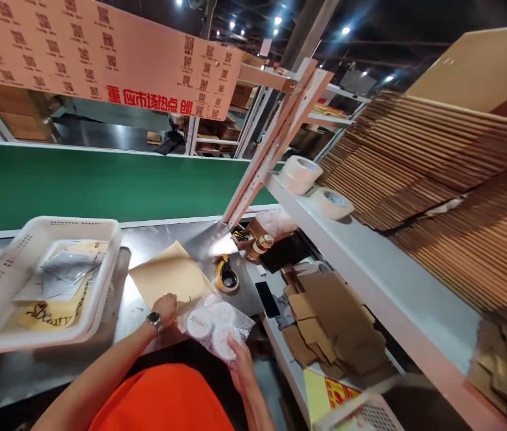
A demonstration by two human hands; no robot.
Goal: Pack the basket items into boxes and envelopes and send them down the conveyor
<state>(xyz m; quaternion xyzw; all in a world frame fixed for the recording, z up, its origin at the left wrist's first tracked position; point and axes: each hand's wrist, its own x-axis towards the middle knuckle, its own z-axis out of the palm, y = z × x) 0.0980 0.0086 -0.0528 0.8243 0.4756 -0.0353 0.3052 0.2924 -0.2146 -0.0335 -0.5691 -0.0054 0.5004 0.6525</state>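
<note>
**Both hands at the bubble-wrap pack**

I am watching the right hand [240,361] gripping the bubble-wrap pack [214,323], fingers closing on its near corner. The left hand [166,309] is curling at the pack's other edge, over the brown envelope [167,276]; I cannot tell its grip. A tape dispenser [227,276] is lying just beyond the fingers.

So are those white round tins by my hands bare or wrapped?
Wrapped, it seems: three white round tins show through the bubble wrap that covers them, and the right hand grips that bundle's near edge.
</note>
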